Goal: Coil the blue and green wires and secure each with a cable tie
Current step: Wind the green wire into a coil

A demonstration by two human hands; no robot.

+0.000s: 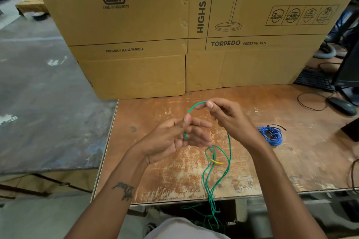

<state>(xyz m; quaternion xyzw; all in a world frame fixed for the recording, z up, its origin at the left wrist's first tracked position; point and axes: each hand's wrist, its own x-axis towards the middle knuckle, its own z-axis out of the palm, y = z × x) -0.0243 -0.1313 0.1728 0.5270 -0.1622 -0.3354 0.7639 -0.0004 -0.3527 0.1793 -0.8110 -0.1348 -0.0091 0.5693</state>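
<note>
A green wire [229, 151] arches between my two hands above the worn wooden table [155, 170]. My left hand [174, 137] pinches one stretch of it between thumb and fingers, its short end poking down by the palm. My right hand [229, 116] pinches the top of the arch at its fingertips. The rest of the green wire hangs in loose loops over the table's front edge. A yellow cable tie [217, 161] lies on the table among those loops. The blue wire [272, 135] lies coiled at the right, bound by a black cable tie [276, 126].
Large cardboard fan boxes [174, 44] stand along the back of the table. A black mouse [342, 105], keyboard [312, 79] and monitor base sit at the far right with thin cables. The concrete floor [38, 103] lies beyond the table's left edge.
</note>
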